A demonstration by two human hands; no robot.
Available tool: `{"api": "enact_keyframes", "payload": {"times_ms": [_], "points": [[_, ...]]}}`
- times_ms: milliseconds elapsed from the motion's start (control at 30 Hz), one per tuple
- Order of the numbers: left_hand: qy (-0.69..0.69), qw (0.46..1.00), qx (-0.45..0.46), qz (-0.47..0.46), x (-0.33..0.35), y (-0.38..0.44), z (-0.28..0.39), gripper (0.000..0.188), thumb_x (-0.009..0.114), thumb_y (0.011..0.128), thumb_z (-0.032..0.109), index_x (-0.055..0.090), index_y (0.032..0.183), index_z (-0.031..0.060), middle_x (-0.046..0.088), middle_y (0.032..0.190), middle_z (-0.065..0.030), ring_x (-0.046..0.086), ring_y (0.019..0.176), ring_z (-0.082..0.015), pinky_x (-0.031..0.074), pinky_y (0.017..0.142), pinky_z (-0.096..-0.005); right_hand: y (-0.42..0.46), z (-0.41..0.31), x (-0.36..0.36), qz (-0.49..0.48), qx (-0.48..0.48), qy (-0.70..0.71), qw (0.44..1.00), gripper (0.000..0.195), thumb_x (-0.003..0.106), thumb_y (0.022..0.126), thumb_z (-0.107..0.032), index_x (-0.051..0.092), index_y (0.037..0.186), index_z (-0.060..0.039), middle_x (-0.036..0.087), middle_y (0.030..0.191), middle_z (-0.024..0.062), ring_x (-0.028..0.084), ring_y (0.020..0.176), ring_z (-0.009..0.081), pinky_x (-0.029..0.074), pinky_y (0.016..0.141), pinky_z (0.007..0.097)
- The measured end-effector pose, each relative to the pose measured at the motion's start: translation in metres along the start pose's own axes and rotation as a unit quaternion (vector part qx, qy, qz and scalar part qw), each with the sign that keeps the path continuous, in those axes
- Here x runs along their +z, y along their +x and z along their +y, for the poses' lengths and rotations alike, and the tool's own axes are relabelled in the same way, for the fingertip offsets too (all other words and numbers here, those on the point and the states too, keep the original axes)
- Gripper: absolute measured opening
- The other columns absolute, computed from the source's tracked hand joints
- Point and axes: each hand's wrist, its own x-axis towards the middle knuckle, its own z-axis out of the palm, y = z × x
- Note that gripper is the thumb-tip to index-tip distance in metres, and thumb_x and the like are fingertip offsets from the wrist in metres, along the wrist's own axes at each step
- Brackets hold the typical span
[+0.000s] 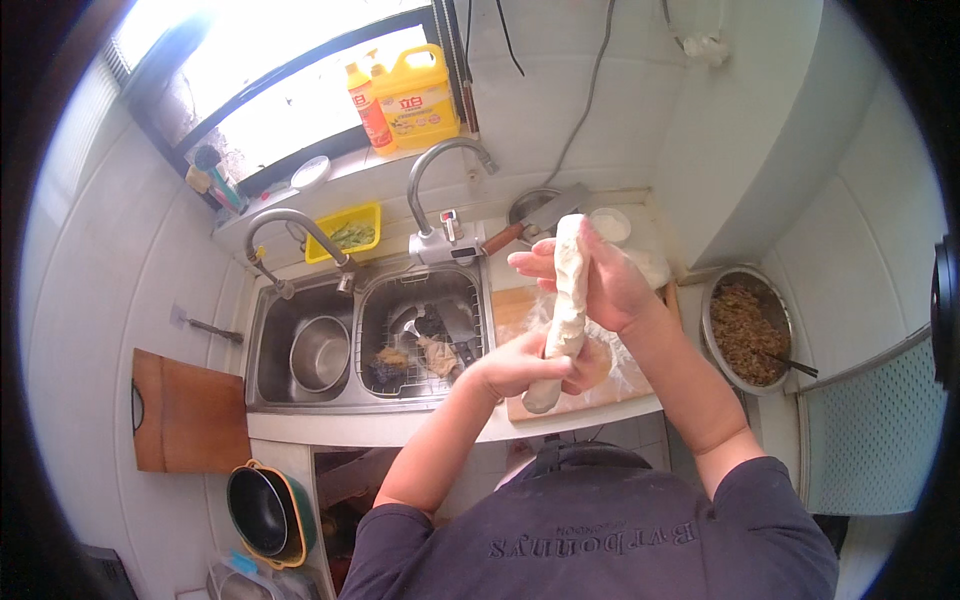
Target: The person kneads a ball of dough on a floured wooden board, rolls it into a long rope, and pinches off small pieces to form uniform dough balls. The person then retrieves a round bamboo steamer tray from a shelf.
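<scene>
A thick roll of pale dough [571, 289] is held up lengthwise above a floured wooden board [517, 304], its surface dented and uneven. My left hand [525, 364] wraps the lower part, and the near end sticks out below the fingers. Along the upper part, my right hand [619, 281] bears on the dough's right side, with its fingers passing behind and showing at the left. Loose flour [622, 367] whitens the board beneath. Behind my hands lies a cleaver [555, 210] with a wooden handle, resting across a metal bowl [529, 201].
To the left is a double sink [420, 405] with a steel pot [319, 352] and a wire rack holding utensils. Two faucets [442, 150] arch over it. A metal basin of minced filling [750, 330] with chopsticks stands right. A white bowl [611, 225] sits behind the board.
</scene>
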Motion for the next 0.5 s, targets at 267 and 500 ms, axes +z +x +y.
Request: {"api": "enact_keyframes", "payload": {"times_ms": [267, 500], "points": [[0.032, 0.987, 0.099, 0.125, 0.006, 0.02, 0.027, 0.06, 0.068, 0.067, 0.042, 0.045, 0.101, -0.0008, 0.054, 0.083, -0.0105, 0.059, 0.065, -0.0197, 0.049, 0.06, -0.029, -0.003, -0.004, 0.014, 0.027, 0.036, -0.311, 0.949, 0.05, 0.046, 0.086, -0.041, 0.047, 0.107, 0.0041, 0.056, 0.103, 0.0146, 0.053, 0.092, 0.0158, 0.043, 0.081, 0.0289], [0.067, 0.962, 0.145, 0.221, 0.011, 0.027, 0.027, 0.041, 0.062, 0.074, 0.045, 0.046, 0.073, 0.0073, 0.044, 0.053, 0.0002, 0.045, 0.047, -0.0118, 0.038, 0.045, -0.0258, 0.002, 0.002, -0.008, -0.073, 0.04, -0.15, 0.985, 0.061, 0.039, 0.082, -0.055, 0.05, 0.103, 0.0012, 0.057, 0.095, 0.0109, 0.055, 0.087, 0.016, 0.044, 0.077, 0.0287]]}}
